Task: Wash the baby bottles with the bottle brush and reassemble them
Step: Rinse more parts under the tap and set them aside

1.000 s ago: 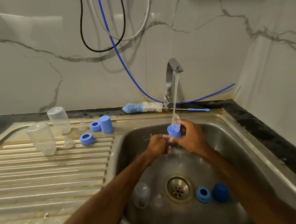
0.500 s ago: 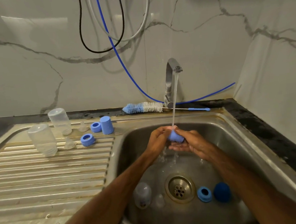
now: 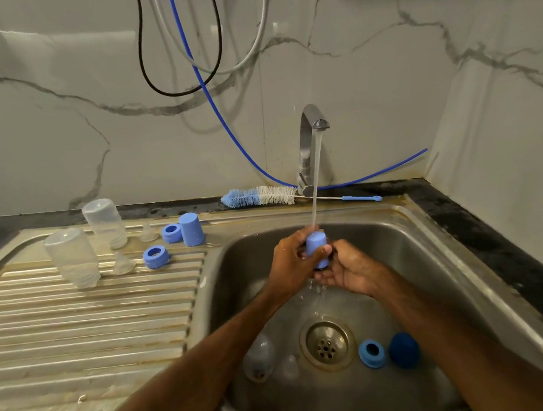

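**Sink basin** [image 3: 426,259]: stainless steel, with the drain [image 3: 327,343] at its middle. It holds what looks to be the unwashed lot: a clear bottle body [image 3: 259,357] on its side left of the drain, a clear teat [image 3: 289,366] just beside it, and right of the drain a blue collar [image 3: 371,353] and a dark blue rounded piece [image 3: 403,349], which could be a cap or a sponge.

**Draining surface** [image 3: 80,328]: ribbed, left of the basin. It probably serves as the clean side, as the parts there stand mouth-down to shed water.

**Tap** [image 3: 310,139]: running, its stream falling straight onto the held cap.

**Bottle brush** [image 3: 263,195]: lying on the ledge behind the basin, well apart from both hands and not in use.

**Bottle bodies, two** [image 3: 73,258] [image 3: 105,222]: inverted on the draining surface.

**Left hand** [image 3: 291,261]: fingers and thumb wrapped round the blue cap [image 3: 316,247], holding it dome-up under the stream, likely to rinse its outside.

**Right hand** [image 3: 350,272]: palm up, cupped just beneath the cap's lower end. The cap hides whether its fingertips grip the rim.

**Second blue cap** [image 3: 191,229]: upright on the draining surface.

**Blue collars, two** [image 3: 171,233] [image 3: 155,257]: near that cap.

**Teats, two** [image 3: 148,232] [image 3: 123,263]: standing between the bottles and the collars.
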